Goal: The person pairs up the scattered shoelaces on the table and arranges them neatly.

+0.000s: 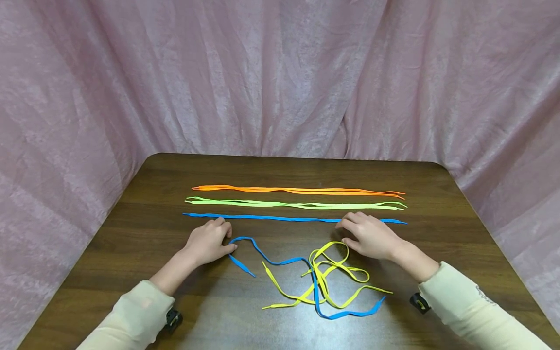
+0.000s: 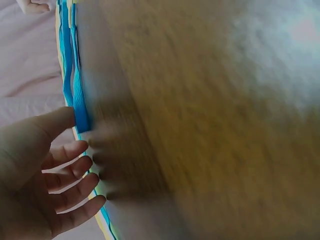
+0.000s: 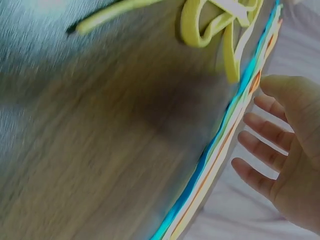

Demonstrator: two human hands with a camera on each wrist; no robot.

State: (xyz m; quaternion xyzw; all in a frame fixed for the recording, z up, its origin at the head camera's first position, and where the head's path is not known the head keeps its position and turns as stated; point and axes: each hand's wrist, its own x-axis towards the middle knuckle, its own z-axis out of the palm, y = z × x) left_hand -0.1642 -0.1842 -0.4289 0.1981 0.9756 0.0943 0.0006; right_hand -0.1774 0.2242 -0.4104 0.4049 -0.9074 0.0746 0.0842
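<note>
A loose blue shoelace [image 1: 286, 261] curves across the near part of the table in the head view, crossing over a tangled yellow shoelace [image 1: 321, 279]. Its left bend lies at the thumb of my left hand [image 1: 210, 242]; the left wrist view shows the thumb at this blue lace [image 2: 79, 100] with the other fingers spread apart from it. Another blue shoelace [image 1: 280, 218] runs straight from left to right beyond both hands. My right hand [image 1: 369, 236] hovers by its right part, hiding a stretch of it, with fingers relaxed and holding nothing.
Beyond the straight blue lace, green shoelaces [image 1: 297, 204] and orange shoelaces [image 1: 288, 190] lie stretched out parallel to it. All rest on a dark wooden table [image 1: 144, 194]. A pink curtain [image 1: 280, 82] hangs behind the far edge and at both sides.
</note>
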